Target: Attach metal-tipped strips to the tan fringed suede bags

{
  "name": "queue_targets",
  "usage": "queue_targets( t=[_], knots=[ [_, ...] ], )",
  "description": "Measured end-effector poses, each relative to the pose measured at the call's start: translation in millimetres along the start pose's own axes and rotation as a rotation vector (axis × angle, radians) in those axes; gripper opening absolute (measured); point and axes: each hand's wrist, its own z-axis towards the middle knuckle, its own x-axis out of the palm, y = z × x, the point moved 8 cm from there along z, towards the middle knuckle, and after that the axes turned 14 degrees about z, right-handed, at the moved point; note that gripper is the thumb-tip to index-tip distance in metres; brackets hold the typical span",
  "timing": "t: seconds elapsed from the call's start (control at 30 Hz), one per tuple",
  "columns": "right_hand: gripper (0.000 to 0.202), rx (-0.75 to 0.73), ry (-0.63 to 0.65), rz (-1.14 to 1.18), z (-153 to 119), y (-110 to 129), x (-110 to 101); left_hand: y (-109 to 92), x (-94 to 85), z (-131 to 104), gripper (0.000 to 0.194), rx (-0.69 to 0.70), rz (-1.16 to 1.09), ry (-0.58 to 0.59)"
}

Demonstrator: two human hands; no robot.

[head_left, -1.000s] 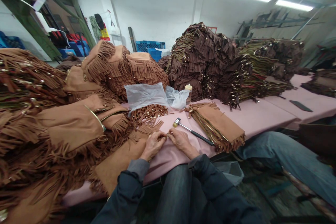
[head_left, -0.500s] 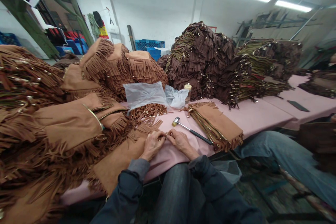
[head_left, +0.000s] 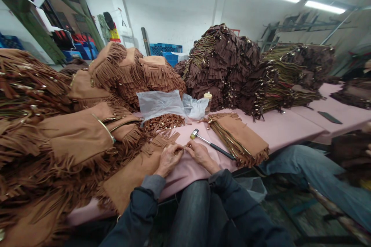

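Note:
My left hand (head_left: 171, 158) is closed in a pinch beside the edge of a tan fringed leather pouch (head_left: 130, 177), which lies flat at the table's front. Meeting it fingertip to fingertip, my right hand (head_left: 200, 155) is pinched too. Between the fingertips shows a small metal fitting (head_left: 184, 147), too tiny to name exactly; the fingers partly cover it. Just beyond my right hand rests a small hammer (head_left: 213, 144) with a yellowish face and black grip. Right of the hammer lies a stack of tan fringed pouches (head_left: 242, 135) with brass zippers.
Tan fringed bags (head_left: 78, 135) are heaped at left. Dark brown fringed bags (head_left: 223, 65) stand piled at the back. Clear plastic bags (head_left: 159, 104), loose tan tassels (head_left: 165, 122) and a bottle (head_left: 208, 100) are on the pink cloth (head_left: 278, 127). A co-worker's leg (head_left: 307, 170) is at right.
My fingertips have shifted very slightly around the small metal fitting, the right fingers closing nearer the left. At the far right, the co-worker's dark brown piece has moved a little.

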Motion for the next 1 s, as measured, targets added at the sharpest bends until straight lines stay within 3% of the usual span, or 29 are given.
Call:
queue_targets(
  t=[0.53, 0.67, 0.77, 0.9, 1.0],
  knots=[
    [0.023, -0.103, 0.146, 0.018, -1.6, 16.0, -0.5, -0.2, 1.2, -1.5, 0.014, 0.016, 0.059, -0.048],
    [0.025, -0.057, 0.108, -0.006, -8.3, 16.3, 8.4, 0.8, 2.8, -1.2, 0.015, -0.001, 0.069, -0.045],
    [0.031, -0.048, 0.066, 0.100, -18.3, 21.9, 17.3, 4.2, 3.3, 0.7, 0.017, -0.026, 0.056, -0.029],
    [0.048, -0.054, 0.119, 0.324, -28.3, 36.7, 29.7, 8.9, 6.7, 5.1, 0.023, -0.045, -0.218, 0.088],
    [0.063, -0.079, 0.203, 0.473, -31.5, 51.3, 26.9, 7.6, 10.3, 5.7, 0.032, -0.072, -0.508, 0.208]
  ],
)
